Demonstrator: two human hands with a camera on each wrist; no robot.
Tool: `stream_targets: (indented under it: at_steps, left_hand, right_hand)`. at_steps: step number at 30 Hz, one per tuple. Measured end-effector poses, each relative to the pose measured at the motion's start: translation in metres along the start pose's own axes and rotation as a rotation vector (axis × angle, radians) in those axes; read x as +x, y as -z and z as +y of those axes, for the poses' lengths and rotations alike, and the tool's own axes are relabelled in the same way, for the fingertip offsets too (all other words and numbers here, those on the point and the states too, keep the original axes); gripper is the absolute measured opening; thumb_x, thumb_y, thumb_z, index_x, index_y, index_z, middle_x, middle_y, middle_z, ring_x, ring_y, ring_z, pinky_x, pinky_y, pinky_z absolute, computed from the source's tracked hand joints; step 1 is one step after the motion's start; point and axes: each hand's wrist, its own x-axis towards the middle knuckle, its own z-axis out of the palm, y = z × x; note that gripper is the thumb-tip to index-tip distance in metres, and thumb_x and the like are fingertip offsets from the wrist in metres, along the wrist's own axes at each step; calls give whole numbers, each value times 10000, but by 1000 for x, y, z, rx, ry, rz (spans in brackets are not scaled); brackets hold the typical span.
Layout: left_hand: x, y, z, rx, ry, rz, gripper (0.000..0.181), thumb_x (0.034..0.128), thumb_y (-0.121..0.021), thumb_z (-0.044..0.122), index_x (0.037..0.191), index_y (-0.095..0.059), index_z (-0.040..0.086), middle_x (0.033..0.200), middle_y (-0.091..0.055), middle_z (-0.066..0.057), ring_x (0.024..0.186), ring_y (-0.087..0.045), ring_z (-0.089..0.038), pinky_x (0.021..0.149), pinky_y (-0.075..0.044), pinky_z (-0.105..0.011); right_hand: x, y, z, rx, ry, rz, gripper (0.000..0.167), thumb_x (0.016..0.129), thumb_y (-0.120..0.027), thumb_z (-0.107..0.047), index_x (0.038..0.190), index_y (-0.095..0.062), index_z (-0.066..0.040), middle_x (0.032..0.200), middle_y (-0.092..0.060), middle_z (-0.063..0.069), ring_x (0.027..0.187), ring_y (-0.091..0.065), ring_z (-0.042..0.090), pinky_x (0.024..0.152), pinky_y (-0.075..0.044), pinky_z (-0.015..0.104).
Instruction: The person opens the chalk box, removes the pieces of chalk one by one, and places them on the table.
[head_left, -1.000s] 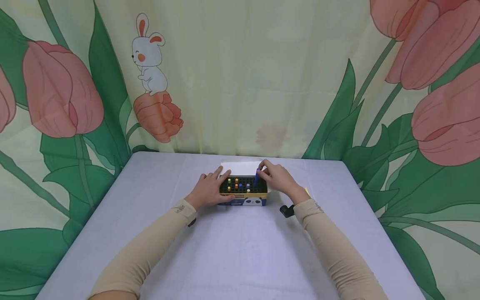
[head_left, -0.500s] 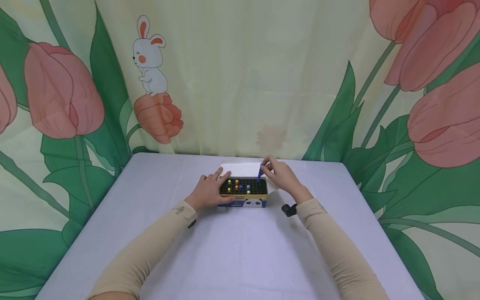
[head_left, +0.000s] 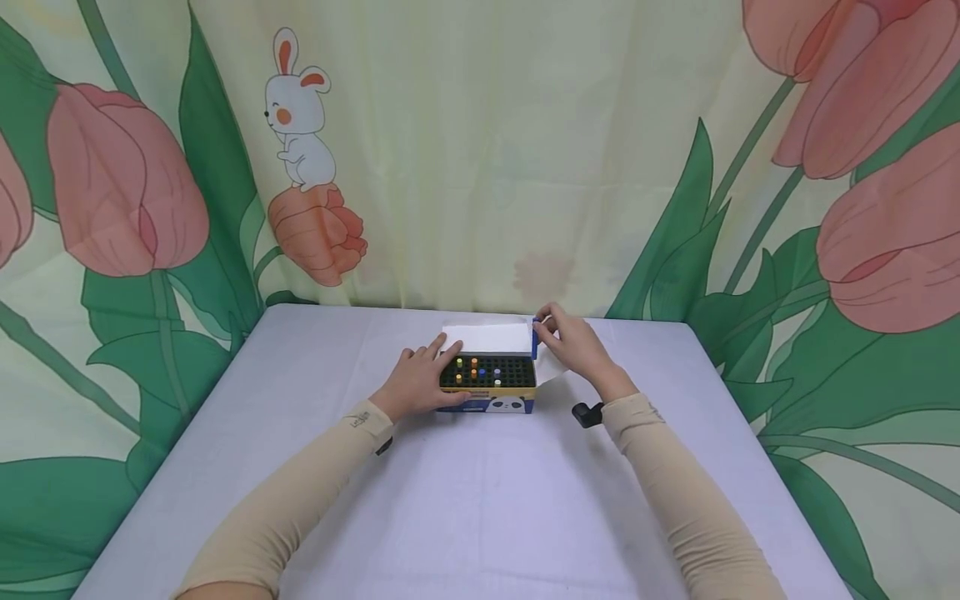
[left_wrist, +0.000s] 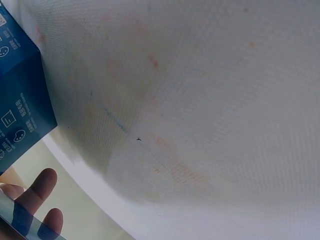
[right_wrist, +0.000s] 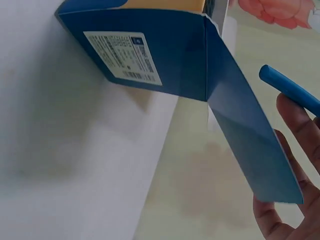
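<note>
Far out on the bench [head_left: 465, 500], the right hand [head_left: 572, 342] pinched a blue pen [head_left: 535, 342] by the far right corner of the box [head_left: 477, 404], whose left end the spread left hand [head_left: 415, 382] would, I judged, do best to brace firmly.

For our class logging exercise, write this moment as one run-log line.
left hand: rests on box; right hand: holds blue pen clear of black tray; lid: open; tray: several colored pens inserted

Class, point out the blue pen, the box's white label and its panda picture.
Blue pen [right_wrist: 288, 86], right wrist view: middle of its visible barrel.
White label [right_wrist: 123, 57], right wrist view: middle of its printed face.
Panda picture [head_left: 507, 405], head view: middle of the face.
</note>
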Motion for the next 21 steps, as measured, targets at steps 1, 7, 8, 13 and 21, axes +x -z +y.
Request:
stream_targets:
  at_steps: [1, 7, 8, 13, 21]
  left_hand:
    - [0, 0, 0, -3, 2, -4, 1071, 831, -555, 848, 1659, -259, 238, 1693, -263, -184, 1317, -576, -368, 1050, -416, -571]
    - [1, 2, 1, -9, 6, -19, 1071, 833, -556, 844, 1661, -253, 235, 1697, -251, -185, 1329, -565, -372, 1059, -408, -576]
    - [0, 2, 1, -8, 5, -19, 1071, 835, -556, 843, 1661, -253, 233, 1697, -251, -187, 1328, -566, -374, 1060, -408, -577]
    - [0, 2, 1, 3, 3, -13, 1071, 839, -553, 844, 1662, -248, 231, 1699, -246, -186, 1320, -571, -372, 1063, -405, -577]
    - [0, 1, 1, 22, -11, 10, 1069, 835, -546, 849, 1655, -272, 220, 1689, -269, -189, 1390, -494, -391, 1098, -388, -584]
  right_hand:
    - [0, 1, 1, 0, -8, 3, 279, 1085, -550, -341, 1260, -551, -123, 1052, -768, 96, 997, -705, 301, 901, -546, 515]
    - [-3, 10, 13, -12, -49, 38, 331, 1091, -516, -390, 1285, -549, -123, 1088, -753, 119, 968, -692, 292, 828, -564, 473]
    - [-4, 11, 15, -11, -51, 49, 330, 1092, -514, -384, 1283, -550, -118, 1080, -753, 121, 944, -689, 290, 802, -558, 463]
    - [-7, 19, 24, 4, -44, 134, 292, 1093, -517, -332, 1256, -562, -95, 986, -753, 102, 786, -642, 255, 664, -486, 387]
    - [-14, 27, 40, -6, -102, 243, 296, 1089, -508, -334, 1229, -564, -80, 924, -746, 109, 673, -577, 248, 597, -431, 351]
